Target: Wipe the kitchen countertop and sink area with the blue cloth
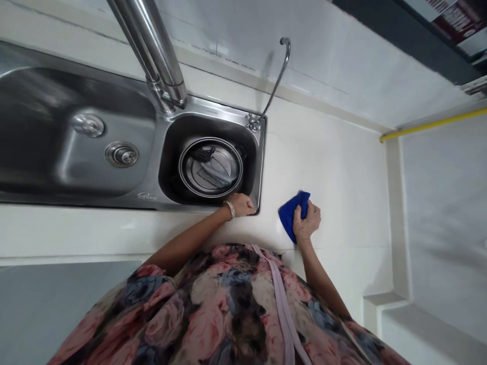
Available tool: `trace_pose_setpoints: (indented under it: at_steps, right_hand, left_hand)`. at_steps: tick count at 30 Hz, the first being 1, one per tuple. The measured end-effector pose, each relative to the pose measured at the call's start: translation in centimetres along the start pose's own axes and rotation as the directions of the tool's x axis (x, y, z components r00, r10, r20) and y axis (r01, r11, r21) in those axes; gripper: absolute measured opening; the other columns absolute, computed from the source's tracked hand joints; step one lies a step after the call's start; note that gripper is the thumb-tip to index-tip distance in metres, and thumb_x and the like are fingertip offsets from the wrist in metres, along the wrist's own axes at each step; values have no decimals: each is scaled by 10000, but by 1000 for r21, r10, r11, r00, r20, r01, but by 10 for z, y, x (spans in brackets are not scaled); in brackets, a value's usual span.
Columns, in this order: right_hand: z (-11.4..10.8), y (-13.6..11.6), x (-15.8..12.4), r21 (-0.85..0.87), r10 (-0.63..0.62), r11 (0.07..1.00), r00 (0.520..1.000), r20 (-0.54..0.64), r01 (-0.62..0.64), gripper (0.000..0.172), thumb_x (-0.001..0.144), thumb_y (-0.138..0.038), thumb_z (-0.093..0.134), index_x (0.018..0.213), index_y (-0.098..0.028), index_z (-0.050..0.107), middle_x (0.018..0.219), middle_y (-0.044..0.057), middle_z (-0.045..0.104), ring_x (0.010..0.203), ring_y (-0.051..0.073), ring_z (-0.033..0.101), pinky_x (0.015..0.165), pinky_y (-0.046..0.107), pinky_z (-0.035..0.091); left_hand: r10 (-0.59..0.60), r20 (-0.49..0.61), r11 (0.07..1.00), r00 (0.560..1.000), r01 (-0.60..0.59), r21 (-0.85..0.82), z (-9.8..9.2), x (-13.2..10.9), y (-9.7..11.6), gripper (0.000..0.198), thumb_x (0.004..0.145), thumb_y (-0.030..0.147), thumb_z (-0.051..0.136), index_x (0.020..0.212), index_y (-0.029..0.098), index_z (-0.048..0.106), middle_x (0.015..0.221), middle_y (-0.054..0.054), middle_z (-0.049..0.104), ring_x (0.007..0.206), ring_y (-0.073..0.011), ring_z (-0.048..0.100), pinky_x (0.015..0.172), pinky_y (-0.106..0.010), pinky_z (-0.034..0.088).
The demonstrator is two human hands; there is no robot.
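Note:
My right hand [307, 221] grips a folded blue cloth [292, 213] pressed on the white countertop [335, 177], just right of the sink. My left hand [239, 204], with a silver bangle [229, 209] at the wrist, rests on the front rim of the stainless steel sink [152, 200] at the small basin's corner. It seems to hold nothing. In that small basin sits a round perforated strainer basket [210, 167] holding a grey cloth [215, 172] and a dark scrubber [203, 153].
A tall steel faucet [152, 45] and a thin curved spray tap [276, 81] rise from the sink's back edge. The larger basin has a drain [122, 154]. A tiled wall stands behind the counter, with a yellow pipe [433, 123] at right. My floral apron [220, 309] fills the bottom.

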State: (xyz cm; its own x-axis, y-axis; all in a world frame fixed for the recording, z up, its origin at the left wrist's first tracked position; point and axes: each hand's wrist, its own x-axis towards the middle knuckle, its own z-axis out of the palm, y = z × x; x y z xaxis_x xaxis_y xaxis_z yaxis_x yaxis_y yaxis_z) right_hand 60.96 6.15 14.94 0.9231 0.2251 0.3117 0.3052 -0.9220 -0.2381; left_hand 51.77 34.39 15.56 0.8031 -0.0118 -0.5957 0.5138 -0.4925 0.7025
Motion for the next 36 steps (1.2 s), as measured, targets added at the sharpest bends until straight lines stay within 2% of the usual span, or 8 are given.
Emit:
trace_pose_setpoints:
  at_steps: [7, 13, 19, 30, 32, 36]
  right_hand:
    - [0, -1, -1, -2, 18, 1000, 1000, 15, -18, 598, 963, -559, 442, 1320, -125, 648, 1129, 177, 616, 1038, 320, 590, 916, 487, 477]
    - [3, -1, 2, -15, 6, 1000, 1000, 4, -6, 581, 964, -541, 443, 1320, -130, 646, 1123, 176, 618, 1037, 321, 590, 910, 482, 473]
    - [7, 0, 5, -31, 6, 999, 1000, -2, -6, 594, 959, -556, 443, 1318, -131, 653, 1119, 173, 626, 1023, 320, 594, 906, 473, 471]
    - [8, -2, 6, -17, 6, 1000, 1000, -9, -6, 591, 962, -546, 435, 1317, -130, 659, 1114, 171, 622, 1027, 319, 589, 904, 471, 470]
    - [7, -3, 6, -21, 0, 1000, 1000, -15, -1, 582, 967, -540, 432, 1315, -133, 661, 1107, 169, 626, 1021, 315, 590, 902, 465, 470]
    - [7, -5, 7, -17, -13, 1000, 999, -31, 13, 591, 971, -550, 423, 1293, -124, 675, 1090, 170, 632, 1008, 313, 595, 893, 456, 477]
  left_hand:
    - [3, -46, 1000, 999, -2, 23, 3, 0, 3, 213, 787, 385, 730, 876, 234, 850, 935, -38, 826, 909, -200, 749, 792, -254, 522]
    - [-18, -48, 1000, 999, 19, 6, 2, 0, 7, 216, 793, 394, 725, 861, 228, 845, 915, -52, 825, 928, -216, 748, 768, -259, 524]
    - [-58, -15, 997, 998, 57, -51, -1, -3, 10, 218, 816, 389, 705, 847, 211, 828, 672, -19, 758, 727, -170, 723, 653, -230, 504]
    - [-70, -59, 990, 996, 63, -123, 1, -2, 10, 183, 802, 359, 717, 833, 203, 808, 641, -6, 739, 652, -150, 694, 631, -219, 501]
    - [-87, -100, 987, 991, 72, -145, 1, 2, 10, 217, 852, 364, 674, 876, 189, 800, 693, -20, 756, 675, -148, 702, 646, -218, 514]
    - [-111, -175, 972, 978, 71, -222, -1, 11, 12, 334, 993, 347, 500, 1108, 159, 750, 995, -81, 804, 746, -117, 723, 651, -190, 534]
